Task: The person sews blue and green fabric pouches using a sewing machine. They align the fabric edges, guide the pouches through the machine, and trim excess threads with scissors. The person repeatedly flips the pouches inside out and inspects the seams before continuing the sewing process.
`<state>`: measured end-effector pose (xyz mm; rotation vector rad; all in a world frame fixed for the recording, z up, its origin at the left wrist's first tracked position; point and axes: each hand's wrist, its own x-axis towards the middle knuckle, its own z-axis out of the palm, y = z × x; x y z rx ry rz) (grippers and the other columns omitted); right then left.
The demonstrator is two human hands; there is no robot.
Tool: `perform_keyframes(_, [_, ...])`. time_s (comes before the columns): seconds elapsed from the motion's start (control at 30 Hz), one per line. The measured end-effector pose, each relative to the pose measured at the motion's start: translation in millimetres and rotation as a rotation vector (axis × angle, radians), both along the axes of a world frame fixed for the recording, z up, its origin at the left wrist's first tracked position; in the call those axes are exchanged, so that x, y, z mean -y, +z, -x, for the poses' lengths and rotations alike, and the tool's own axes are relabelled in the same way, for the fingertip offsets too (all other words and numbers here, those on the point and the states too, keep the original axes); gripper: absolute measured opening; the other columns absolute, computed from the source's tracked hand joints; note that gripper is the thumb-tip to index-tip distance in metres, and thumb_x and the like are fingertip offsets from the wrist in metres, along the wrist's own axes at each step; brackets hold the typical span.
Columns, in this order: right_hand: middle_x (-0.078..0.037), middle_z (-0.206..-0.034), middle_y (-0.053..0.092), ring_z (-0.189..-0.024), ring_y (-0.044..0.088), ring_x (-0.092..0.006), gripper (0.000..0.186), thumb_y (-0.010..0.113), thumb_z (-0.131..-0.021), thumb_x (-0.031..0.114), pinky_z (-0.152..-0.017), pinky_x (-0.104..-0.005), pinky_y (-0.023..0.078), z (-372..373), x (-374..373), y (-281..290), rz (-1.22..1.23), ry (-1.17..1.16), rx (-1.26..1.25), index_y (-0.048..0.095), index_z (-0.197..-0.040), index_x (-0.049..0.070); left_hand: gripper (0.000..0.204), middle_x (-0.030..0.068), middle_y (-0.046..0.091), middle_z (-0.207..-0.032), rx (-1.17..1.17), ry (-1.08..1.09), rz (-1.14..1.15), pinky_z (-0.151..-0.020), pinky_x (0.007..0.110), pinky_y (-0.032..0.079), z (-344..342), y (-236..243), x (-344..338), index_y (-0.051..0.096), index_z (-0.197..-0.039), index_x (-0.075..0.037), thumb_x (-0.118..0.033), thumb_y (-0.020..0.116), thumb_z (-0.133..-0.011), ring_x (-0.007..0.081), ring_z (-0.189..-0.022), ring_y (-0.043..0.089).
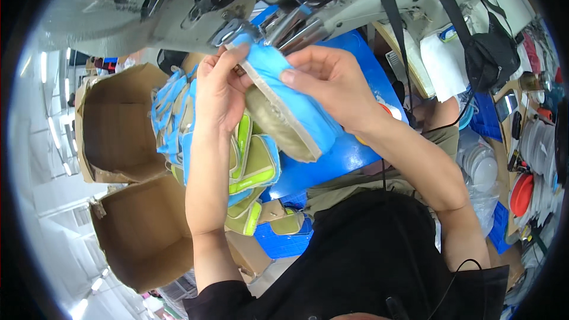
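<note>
A sewn fabric piece [296, 101], bright blue with a beige edge strip and an olive panel, is stretched between my hands. My left hand [224, 83] pinches its upper end, thumb and fingers closed on the cloth. On the blue side, my right hand [335, 83] grips the piece with the thumb on top and the fingers curled behind it. The upper end reaches the metal working parts [237, 32] of a grey sewing machine [142, 21]; whether it lies under the foot I cannot tell.
Left of the blue work table [355, 160] hangs a heap of similar olive, lime and blue pieces [255, 166]. Two open cardboard boxes, an upper one [121, 136] and a lower one [142, 231], stand further left. A black bag [492, 53] and stacked reels [536, 160] are at right.
</note>
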<state>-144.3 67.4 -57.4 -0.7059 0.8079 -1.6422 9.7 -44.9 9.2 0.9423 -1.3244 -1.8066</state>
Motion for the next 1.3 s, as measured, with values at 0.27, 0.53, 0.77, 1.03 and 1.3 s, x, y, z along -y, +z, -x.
perform_keyframes(0.27, [-0.009,-0.092,0.074,-0.080,0.068,-0.0109,0.027,0.075,-0.090,0.012,-0.074,-0.0263,0.056,0,2,4,0.010,0.017,0.088,0.071,-0.110,-0.005,0.005,0.0080,0.069,-0.093,-0.028,0.046,-0.056,-0.072,0.031,0.063,2,-5,8,0.060,-0.095,-0.002,-0.003,0.066,-0.094,0.0166,-0.079,0.071])
perform_keyframes(0.53, [-0.009,-0.086,0.072,-0.076,0.069,-0.0130,0.027,0.078,-0.086,0.014,-0.068,-0.0289,0.057,-13,-4,-4,0.013,-0.095,-0.045,0.070,-0.106,-0.002,0.018,0.0093,0.071,-0.103,-0.021,0.090,-0.157,-0.083,0.033,0.061,4,1,-10,0.057,-0.116,-0.001,-0.006,0.060,-0.099,0.0192,-0.093,0.072])
perform_keyframes(0.77, [-0.008,-0.083,0.071,-0.071,0.067,-0.0121,0.026,0.079,-0.086,0.016,-0.066,-0.0286,0.056,-11,-21,-3,-0.033,-0.077,-0.043,0.069,-0.102,-0.001,0.037,0.0054,0.070,-0.107,-0.002,0.050,-0.130,-0.083,0.032,0.060,4,-9,-40,0.056,-0.125,-0.006,-0.001,0.072,-0.092,0.0152,-0.092,0.070])
perform_keyframes(1.03, [0.003,-0.079,0.066,-0.070,0.057,-0.0015,0.014,0.075,-0.096,0.016,-0.062,-0.0183,0.045,83,-9,14,0.219,-0.466,-0.233,0.070,-0.095,0.004,0.044,0.0072,0.072,-0.108,-0.033,0.135,0.000,-0.084,0.031,0.060,20,-10,-56,0.052,-0.128,-0.004,0.004,0.073,-0.089,0.0151,-0.094,0.072])
perform_keyframes(1.3, [0.000,-0.080,0.069,-0.069,0.059,-0.0046,0.015,0.079,-0.092,0.017,-0.061,-0.0203,0.047,68,-17,20,0.059,-0.433,-0.208,0.071,-0.091,0.004,0.047,0.0088,0.072,-0.105,-0.070,0.167,0.049,-0.080,0.031,0.060,23,-18,-62,0.050,-0.127,-0.004,0.007,0.073,-0.087,0.0152,-0.089,0.072])
